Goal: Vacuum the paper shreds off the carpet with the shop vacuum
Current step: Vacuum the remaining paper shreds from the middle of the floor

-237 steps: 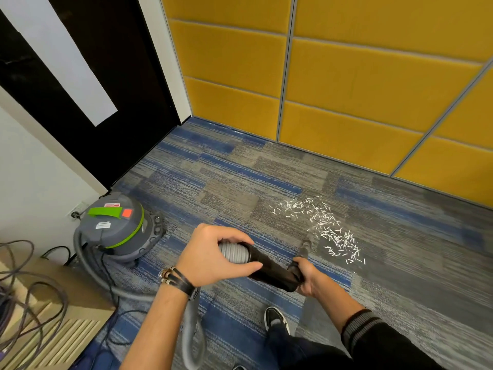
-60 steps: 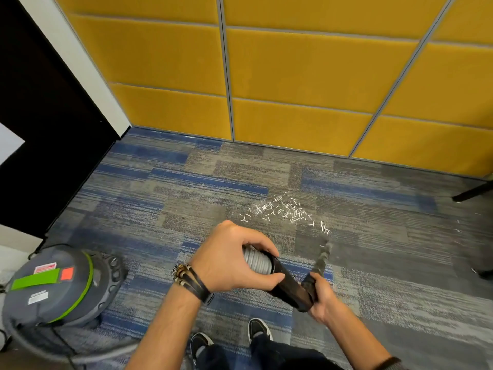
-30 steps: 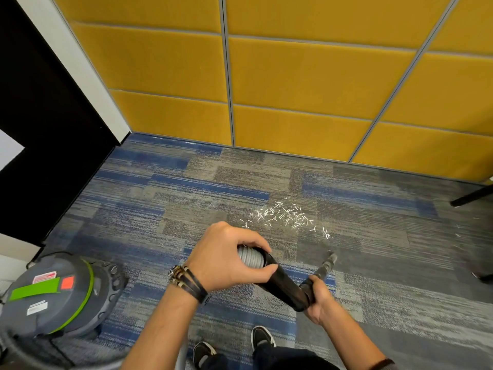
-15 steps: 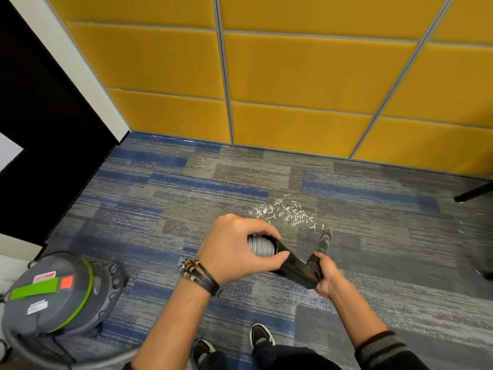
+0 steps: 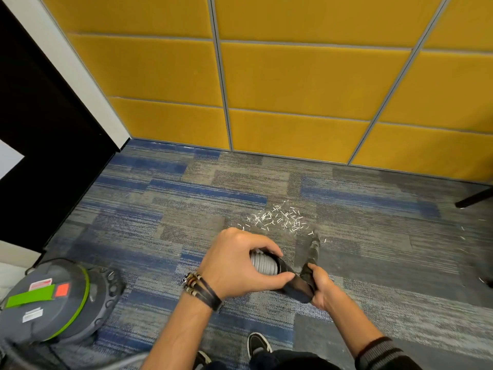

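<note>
Fewer paper shreds [image 5: 277,220] lie on the carpet [image 5: 160,209] than before (right part gone), left hand [image 5: 234,265] still curled round the ribbed hose [image 5: 262,264], right hand [image 5: 321,289] round the black wand [image 5: 294,285].

Office-type room with acoustic wall panelling
Padded yellow wall panels [image 5: 293,76] in thin grey framing fill the wall from 10 to 2 o'clock; the floor is commercial carpet tile [image 5: 186,196] in grey and blue striped patches; a dark door [image 5: 40,116] with a white frame stands at 9 o'clock, a black furniture leg [image 5: 474,200] rests at 3 o'clock, and a grey-and-green shop vacuum [image 5: 53,300] sits at 8 o'clock
</note>
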Tool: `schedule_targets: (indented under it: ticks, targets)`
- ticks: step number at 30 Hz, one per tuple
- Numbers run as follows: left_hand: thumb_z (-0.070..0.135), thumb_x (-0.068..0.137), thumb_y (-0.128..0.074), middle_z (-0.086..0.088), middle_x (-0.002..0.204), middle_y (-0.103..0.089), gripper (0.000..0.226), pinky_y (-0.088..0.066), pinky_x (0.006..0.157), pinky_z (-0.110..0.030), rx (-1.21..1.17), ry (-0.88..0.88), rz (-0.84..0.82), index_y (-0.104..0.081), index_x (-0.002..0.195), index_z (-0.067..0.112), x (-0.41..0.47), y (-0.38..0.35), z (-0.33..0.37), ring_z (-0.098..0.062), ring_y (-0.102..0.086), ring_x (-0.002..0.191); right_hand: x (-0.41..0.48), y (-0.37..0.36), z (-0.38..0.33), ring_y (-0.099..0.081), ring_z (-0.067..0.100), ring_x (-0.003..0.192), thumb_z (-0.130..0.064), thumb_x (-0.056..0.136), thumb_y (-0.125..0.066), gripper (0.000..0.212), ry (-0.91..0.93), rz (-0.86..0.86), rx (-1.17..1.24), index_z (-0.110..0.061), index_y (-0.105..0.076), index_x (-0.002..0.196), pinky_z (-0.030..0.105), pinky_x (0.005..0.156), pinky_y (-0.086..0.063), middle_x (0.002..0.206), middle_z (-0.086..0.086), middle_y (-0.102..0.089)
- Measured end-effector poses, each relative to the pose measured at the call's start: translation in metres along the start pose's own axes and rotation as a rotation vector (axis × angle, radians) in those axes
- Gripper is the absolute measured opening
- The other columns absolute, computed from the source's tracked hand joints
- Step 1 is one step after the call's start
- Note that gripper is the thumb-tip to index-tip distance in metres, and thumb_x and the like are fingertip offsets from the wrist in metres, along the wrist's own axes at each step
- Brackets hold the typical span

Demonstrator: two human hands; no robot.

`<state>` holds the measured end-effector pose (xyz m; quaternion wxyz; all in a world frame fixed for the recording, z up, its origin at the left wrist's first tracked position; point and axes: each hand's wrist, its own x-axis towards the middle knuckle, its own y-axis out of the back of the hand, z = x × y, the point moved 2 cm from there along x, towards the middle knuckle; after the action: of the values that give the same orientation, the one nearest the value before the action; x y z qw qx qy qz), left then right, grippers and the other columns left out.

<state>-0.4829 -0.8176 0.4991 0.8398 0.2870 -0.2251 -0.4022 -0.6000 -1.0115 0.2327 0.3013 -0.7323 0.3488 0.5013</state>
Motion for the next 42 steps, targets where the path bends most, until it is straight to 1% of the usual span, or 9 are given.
schedule_targets:
  ticks: [3, 5, 10, 16, 21, 24, 29, 34, 42]
  targets:
    - [0.058, 0.069, -0.085, 0.023, 0.08, -0.075, 0.032, -0.056, 0.075, -0.022, 0.001, 0.022, -0.022, -0.082, 0.087, 0.031, -0.001, -0.008, 0.002, 0.003, -0.07, 0.076, 0.004, 0.023, 0.01, -0.063, 0.043, 0.103, -0.046, 0.102, -0.035, 0.05, 0.005, 0.042, 0.034, 0.0, -0.053, 0.111, 0.059, 0.103, -0.044, 0.113, 0.026, -0.062]
    - [0.059, 0.071, -0.082, 0.023, 0.079, -0.075, 0.032, -0.057, 0.076, -0.023, 0.028, 0.019, -0.03, -0.082, 0.087, 0.031, -0.006, -0.011, 0.007, 0.003, -0.07, 0.075, 0.007, 0.03, 0.016, -0.059, 0.041, 0.104, -0.048, 0.101, -0.035, 0.052, -0.001, 0.058, 0.032, -0.004, -0.052, 0.123, 0.06, 0.104, -0.042, 0.116, 0.027, -0.057]
    - [0.061, 0.073, -0.078, 0.023, 0.081, -0.076, 0.033, -0.056, 0.076, -0.018, 0.104, 0.001, 0.022, -0.082, 0.088, 0.032, -0.019, 0.003, 0.011, 0.006, -0.07, 0.074, -0.01, -0.004, 0.018, -0.058, 0.043, 0.117, -0.047, 0.102, -0.036, 0.052, -0.058, -0.038, 0.071, 0.002, -0.05, 0.113, 0.059, 0.108, -0.039, 0.135, 0.029, -0.053]
    - [0.05, 0.071, -0.086, 0.024, 0.079, -0.075, 0.025, -0.052, 0.073, -0.012, 0.043, 0.01, 0.061, -0.082, 0.085, 0.029, -0.034, 0.025, 0.013, 0.007, -0.07, 0.075, -0.023, -0.032, 0.021, -0.064, 0.042, 0.095, -0.044, 0.103, -0.038, 0.05, -0.046, -0.141, 0.063, 0.002, -0.05, 0.12, 0.057, 0.103, -0.045, 0.125, 0.03, -0.059]
    - [0.053, 0.071, -0.086, 0.023, 0.077, -0.074, 0.029, -0.045, 0.073, -0.006, -0.003, 0.048, 0.019, -0.082, 0.086, 0.029, -0.036, 0.012, 0.012, 0.005, -0.069, 0.076, -0.022, 0.003, 0.027, -0.067, 0.038, 0.076, -0.041, 0.103, -0.042, 0.042, -0.069, -0.137, 0.126, -0.001, -0.051, 0.113, 0.049, 0.06, -0.06, 0.107, 0.026, -0.063]
    - [0.064, 0.074, -0.079, 0.023, 0.084, -0.076, 0.038, -0.056, 0.08, -0.018, 0.037, 0.054, 0.05, -0.082, 0.093, 0.032, -0.038, 0.008, 0.013, 0.005, -0.07, 0.084, -0.033, 0.004, 0.021, -0.069, 0.039, 0.061, -0.035, 0.1, -0.049, 0.037, -0.052, -0.186, 0.181, 0.0, -0.052, 0.112, 0.047, 0.047, -0.056, 0.095, 0.027, -0.065]
    - [0.075, 0.066, -0.082, 0.024, 0.09, -0.076, 0.053, -0.055, 0.083, -0.015, 0.14, -0.017, 0.022, -0.082, 0.099, 0.034, -0.051, 0.03, 0.017, 0.009, -0.07, 0.085, -0.042, -0.033, 0.034, -0.07, 0.041, 0.067, -0.032, 0.098, -0.051, 0.043, -0.108, -0.264, 0.105, 0.0, -0.049, 0.126, 0.05, 0.052, -0.057, 0.096, 0.029, -0.066]
    - [0.076, 0.059, -0.081, 0.02, 0.111, -0.077, 0.08, -0.054, 0.094, -0.017, 0.251, -0.079, -0.083, -0.071, 0.13, 0.041, -0.067, 0.044, 0.015, 0.005, -0.07, 0.101, -0.045, -0.051, 0.034, -0.069, 0.038, 0.075, -0.025, 0.085, -0.069, 0.044, -0.108, -0.284, -0.008, -0.004, -0.054, 0.12, 0.049, 0.07, -0.059, 0.095, 0.024, -0.067]
    - [0.057, 0.065, -0.093, 0.018, 0.098, -0.078, 0.052, -0.056, 0.086, -0.018, 0.055, -0.028, -0.054, -0.081, 0.107, 0.027, -0.073, 0.03, 0.01, 0.008, -0.07, 0.09, -0.04, -0.042, 0.029, -0.053, 0.023, 0.065, -0.016, 0.092, -0.054, 0.012, -0.095, -0.261, 0.107, -0.004, -0.051, 0.089, 0.032, 0.059, -0.053, 0.076, 0.013, -0.057]
